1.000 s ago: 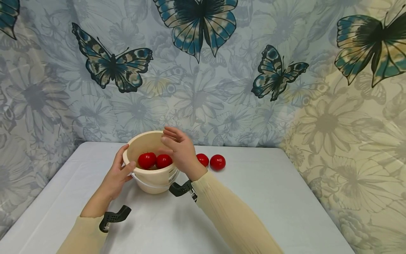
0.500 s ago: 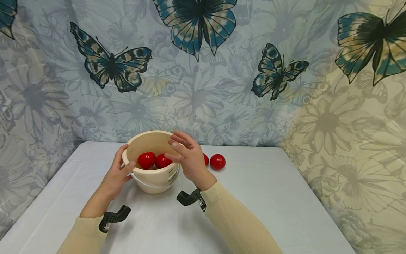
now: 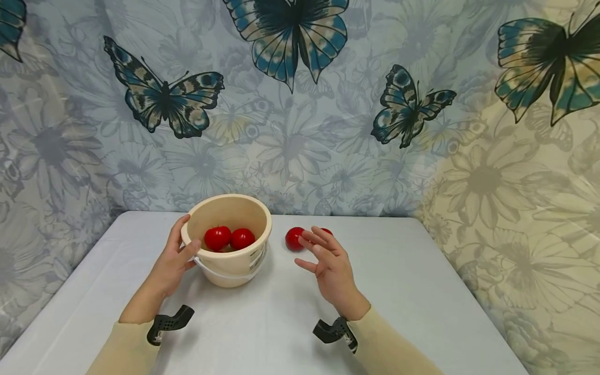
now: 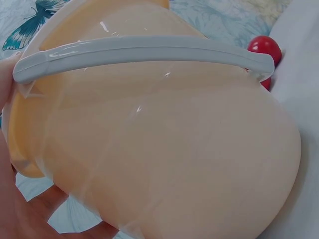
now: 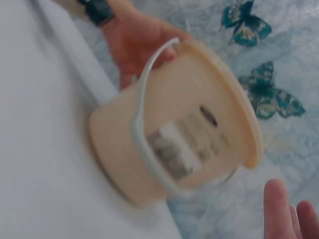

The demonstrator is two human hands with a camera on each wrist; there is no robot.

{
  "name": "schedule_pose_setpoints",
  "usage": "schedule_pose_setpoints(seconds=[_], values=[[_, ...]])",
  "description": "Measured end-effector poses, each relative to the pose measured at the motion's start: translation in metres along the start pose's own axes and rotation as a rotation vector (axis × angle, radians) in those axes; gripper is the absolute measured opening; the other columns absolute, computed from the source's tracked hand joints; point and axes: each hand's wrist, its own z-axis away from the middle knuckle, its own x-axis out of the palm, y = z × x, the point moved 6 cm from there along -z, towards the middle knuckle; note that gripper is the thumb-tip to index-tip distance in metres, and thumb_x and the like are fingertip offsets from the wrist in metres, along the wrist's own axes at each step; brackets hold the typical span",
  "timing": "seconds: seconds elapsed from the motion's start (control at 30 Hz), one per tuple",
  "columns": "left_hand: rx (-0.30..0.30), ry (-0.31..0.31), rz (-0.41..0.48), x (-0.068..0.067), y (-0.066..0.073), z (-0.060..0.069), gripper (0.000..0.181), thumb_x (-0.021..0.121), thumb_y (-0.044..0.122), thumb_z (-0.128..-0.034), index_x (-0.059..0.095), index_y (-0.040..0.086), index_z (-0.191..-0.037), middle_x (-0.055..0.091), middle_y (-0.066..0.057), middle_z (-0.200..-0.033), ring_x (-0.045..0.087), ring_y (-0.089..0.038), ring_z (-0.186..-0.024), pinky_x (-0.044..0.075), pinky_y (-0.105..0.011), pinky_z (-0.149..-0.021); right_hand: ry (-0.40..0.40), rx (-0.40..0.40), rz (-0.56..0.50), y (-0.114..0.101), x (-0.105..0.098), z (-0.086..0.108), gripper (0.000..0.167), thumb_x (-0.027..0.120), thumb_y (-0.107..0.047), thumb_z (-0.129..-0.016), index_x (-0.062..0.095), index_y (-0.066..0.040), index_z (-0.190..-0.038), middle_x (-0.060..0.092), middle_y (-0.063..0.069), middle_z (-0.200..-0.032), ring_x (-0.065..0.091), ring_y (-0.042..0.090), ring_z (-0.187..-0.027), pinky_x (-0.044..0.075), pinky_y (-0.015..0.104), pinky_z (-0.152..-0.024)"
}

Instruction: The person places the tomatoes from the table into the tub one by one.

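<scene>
A cream bucket (image 3: 224, 265) with a pale handle (image 4: 149, 51) stands at the left of the table. My left hand (image 3: 172, 263) holds its left side, thumb on the rim and fingers around the outer wall. Inside lie two shiny red tomato-like fruits, one at the left (image 3: 217, 238) and one at the right (image 3: 242, 238). To the right of the bucket, another red fruit (image 3: 295, 239) sits on the table. My right hand (image 3: 335, 273) hovers just in front with fingers spread, holding nothing and partly hiding a further red fruit (image 3: 327, 230).
A white-covered table (image 3: 422, 291) bears everything. Behind it hangs a floral cloth backdrop (image 3: 300, 156) printed with butterflies. The label (image 5: 174, 149) on the bucket faces right. Black wrist cameras sit on both sleeves.
My right hand has moved from over the bucket's right rim toward the right, over the table near the loose fruits. The left hand and the bucket stay in place.
</scene>
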Motion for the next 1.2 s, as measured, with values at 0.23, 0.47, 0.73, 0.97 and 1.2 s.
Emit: schedule_pose_setpoints(seconds=[0.23,0.47,0.73,0.97,1.2], values=[[0.001,-0.002,0.006,0.000,-0.001,0.001,0.072,0.049,0.017,-0.1044,0.004,0.023,-0.160,0.001,-0.012,-0.164,0.014,-0.047,-0.144,0.027,-0.071,-0.098,0.115,0.072,0.036,0.002,-0.062,0.015,0.044,0.049,-0.008,-0.103,0.042,-0.003,-0.146,0.041,0.022,-0.145,0.040,0.039,-0.136,0.050,0.052,-0.090],[0.002,-0.001,-0.008,-0.001,-0.003,0.000,0.072,0.051,0.020,-0.1044,0.004,0.024,-0.160,0.000,-0.014,-0.163,0.014,-0.048,-0.143,0.028,-0.072,-0.098,0.243,0.202,-0.020,0.007,-0.115,0.028,0.049,0.051,-0.012,-0.103,0.036,-0.008,-0.149,0.036,0.019,-0.149,0.036,0.034,-0.140,0.046,0.049,-0.097],[0.005,-0.006,0.003,0.000,-0.001,0.000,0.072,0.050,0.019,-0.1047,0.004,0.024,-0.160,0.000,-0.013,-0.163,0.013,-0.048,-0.144,0.027,-0.071,-0.098,0.277,0.202,0.039,0.019,-0.148,0.026,0.060,0.056,-0.011,-0.102,0.027,-0.001,-0.154,0.029,0.023,-0.148,0.033,0.038,-0.137,0.046,0.049,-0.096],[0.001,-0.007,-0.001,0.000,0.000,0.000,0.073,0.050,0.019,-0.1049,0.003,0.023,-0.160,0.000,-0.013,-0.164,0.013,-0.048,-0.144,0.027,-0.071,-0.099,0.275,0.193,0.041,0.026,-0.152,0.019,0.065,0.060,-0.006,-0.098,0.028,-0.001,-0.154,0.029,0.022,-0.147,0.034,0.038,-0.135,0.048,0.051,-0.094],[-0.005,-0.002,-0.010,0.000,0.000,0.000,0.074,0.052,0.022,-0.1047,0.003,0.024,-0.160,-0.001,-0.013,-0.164,0.014,-0.048,-0.144,0.027,-0.071,-0.099,0.251,0.183,0.082,0.026,-0.154,0.010,0.062,0.055,-0.004,-0.101,0.027,-0.004,-0.156,0.024,0.022,-0.153,0.030,0.037,-0.139,0.047,0.048,-0.095]])
